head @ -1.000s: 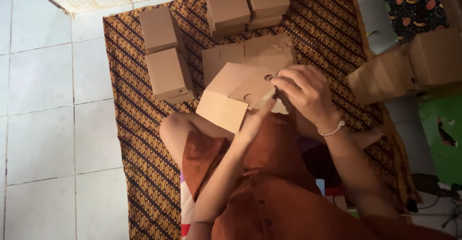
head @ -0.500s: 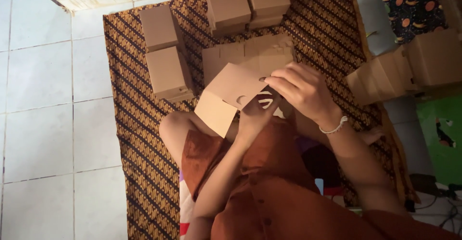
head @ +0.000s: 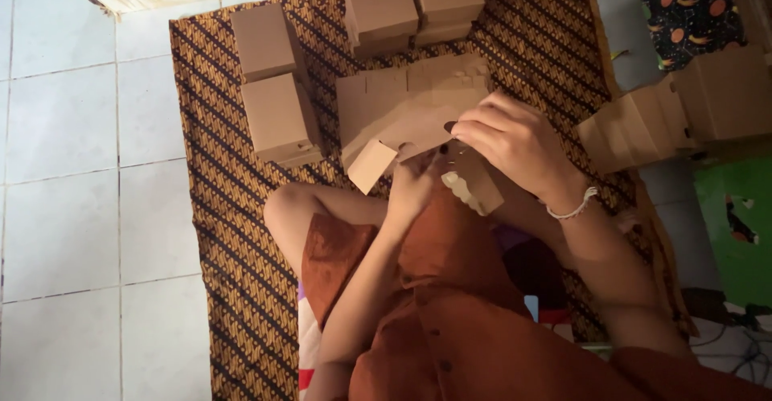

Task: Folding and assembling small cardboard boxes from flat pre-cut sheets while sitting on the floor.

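landmark: the patterned mat (head: 241, 232), brown and black, is being used as the reference; it is lying on white floor tiles (head: 72, 168).
cardboard blank: a flat brown cardboard blank (head: 402, 131) is being held over the middle of the mat, above the person's lap, tilted, with one flap (head: 371, 165) hanging toward the mat's left side.
left hand: the left hand (head: 414, 184) is being pressed up against the blank's underside, fingers curled on its lower edge, gripping it.
right hand: the right hand (head: 511, 139) is being closed over the blank's right edge, fingertips pinching the card; a pale bracelet (head: 572, 205) is being worn at the wrist.
flat stack: more unfolded blanks (head: 378, 95) are lying on the mat just behind the held one, partly hidden by it.
folded boxes: two folded boxes (head: 269, 79) are standing near the mat's left edge; a group of boxes (head: 410, 3) is sitting at its far edge.
right border: beyond the mat's right edge, a cardboard pile (head: 683, 107) is crowding the border.
open room: bare mat is being left between the left boxes and the knee (head: 285, 212); tiles are lying open beyond the mat's left edge.
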